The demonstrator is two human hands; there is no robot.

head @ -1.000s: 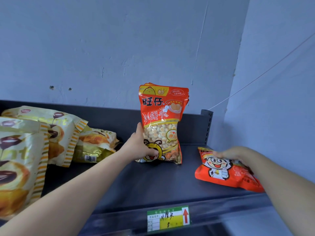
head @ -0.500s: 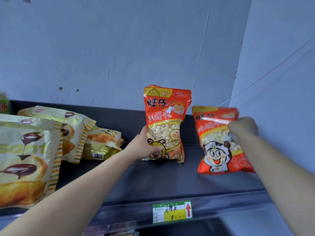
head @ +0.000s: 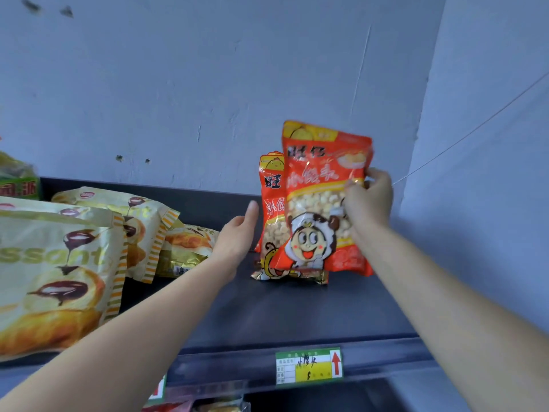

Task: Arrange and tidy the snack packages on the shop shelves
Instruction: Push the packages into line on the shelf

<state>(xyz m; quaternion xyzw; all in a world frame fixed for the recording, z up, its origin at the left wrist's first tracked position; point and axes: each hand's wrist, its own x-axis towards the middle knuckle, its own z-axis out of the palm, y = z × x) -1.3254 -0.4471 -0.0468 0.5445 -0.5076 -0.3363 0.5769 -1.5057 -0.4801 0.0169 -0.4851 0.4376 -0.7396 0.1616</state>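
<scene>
Centre-right, your held packet (head: 320,173) is before the standing packet (head: 271,221) on the shelf (head: 297,310), croissant bags (head: 59,263) lying at frame left.

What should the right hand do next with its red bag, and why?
Probably lower the held red bag onto the shelf, upright, just in front of the standing red bag. The right hand grips it by its right edge, overlapping that bag; the left hand is open alongside.

Red snack bags (head: 323,185): two; yellow croissant bags (head: 53,263): three; green-yellow price label (head: 309,365): one; hands (head: 237,236): two
</scene>
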